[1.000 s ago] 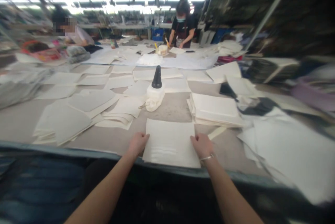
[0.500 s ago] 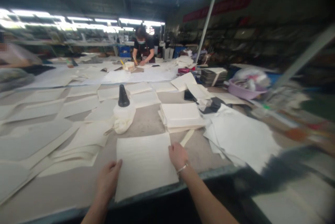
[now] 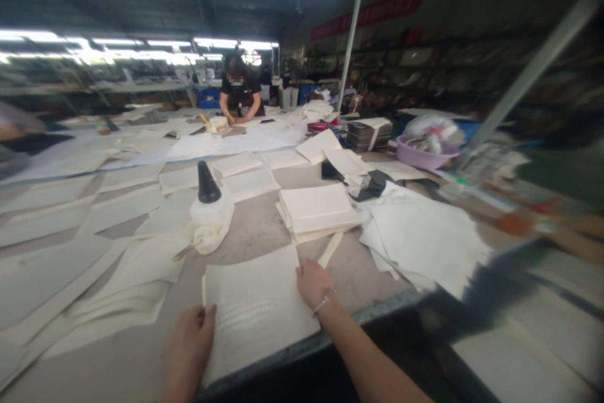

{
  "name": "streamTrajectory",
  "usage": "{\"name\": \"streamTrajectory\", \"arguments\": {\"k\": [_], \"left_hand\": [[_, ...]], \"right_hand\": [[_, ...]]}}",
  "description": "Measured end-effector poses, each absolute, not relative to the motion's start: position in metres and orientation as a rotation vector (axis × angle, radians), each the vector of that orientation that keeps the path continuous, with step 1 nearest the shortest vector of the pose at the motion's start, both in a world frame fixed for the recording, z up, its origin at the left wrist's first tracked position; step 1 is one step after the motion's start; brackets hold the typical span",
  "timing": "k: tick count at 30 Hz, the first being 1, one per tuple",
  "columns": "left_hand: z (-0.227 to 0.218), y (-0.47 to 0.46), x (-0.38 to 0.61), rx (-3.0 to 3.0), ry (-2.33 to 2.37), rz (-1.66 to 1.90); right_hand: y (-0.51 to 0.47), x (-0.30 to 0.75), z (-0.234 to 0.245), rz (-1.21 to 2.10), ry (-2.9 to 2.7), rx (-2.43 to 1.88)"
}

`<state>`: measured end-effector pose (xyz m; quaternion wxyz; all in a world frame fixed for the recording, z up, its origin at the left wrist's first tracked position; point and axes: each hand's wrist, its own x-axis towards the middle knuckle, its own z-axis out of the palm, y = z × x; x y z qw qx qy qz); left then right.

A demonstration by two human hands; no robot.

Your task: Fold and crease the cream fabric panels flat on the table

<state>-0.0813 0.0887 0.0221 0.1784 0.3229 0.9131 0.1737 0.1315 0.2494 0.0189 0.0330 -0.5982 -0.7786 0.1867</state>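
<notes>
Holding a cream, smooth rectangular sheet [image 3: 257, 312] by its left edge, the left hand [image 3: 191, 340] has its thumb and fingers closed narrow. The right hand [image 3: 314, 283], with a thin pale bracelet [image 3: 324, 302] at the wrist, grips the right edge with curled fingers. The sheet lies at the near edge of the grey-brown worktop [image 3: 368, 271], between the hands. Left of it spreads a fanned pile of cream sheets [image 3: 132, 302]; just beyond the right hand is a narrow cream strip [image 3: 331, 247]. Farther on stand a white bottle with a black cone-shaped cap [image 3: 211, 211] and, to its right, a neat stack of cream rectangular pieces [image 3: 318, 208]. Loose white sheets [image 3: 419, 233] heap at the right. Beyond them are a strapped bundle of dark pieces [image 3: 368, 136] and a round purple plastic basin [image 3: 425, 158]. At the far side, a masked co-worker in black [image 3: 241, 93] leans over white sheeting [image 3: 274, 136].
</notes>
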Motion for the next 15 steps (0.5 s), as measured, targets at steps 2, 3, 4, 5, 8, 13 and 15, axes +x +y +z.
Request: {"name": "streamTrajectory", "arguments": {"k": [2,3,4,5,8,13,15], "left_hand": [[0.023,0.088,-0.083,0.877,2.601,0.500],[0.023,0.087,-0.084,0.858,2.607,0.496],[0.023,0.086,-0.085,0.845,2.608,0.488],[0.022,0.086,-0.087,0.842,2.599,0.474],[0.018,0.086,-0.090,0.884,2.556,0.415],[0.012,0.089,-0.093,0.951,2.559,0.364],[0.012,0.089,-0.091,0.953,2.578,0.367]], "right_hand": [[0.249,0.129,0.021,0.555,-2.392,-1.830],[0.250,0.128,0.020,0.547,-2.396,-1.820],[0.250,0.127,0.020,0.547,-2.403,-1.811],[0.251,0.125,0.018,0.552,-2.414,-1.802],[0.253,0.120,0.010,0.556,-2.429,-1.822],[0.254,0.117,0.002,0.512,-2.429,-1.873],[0.253,0.118,0.006,0.511,-2.444,-1.870]]}}
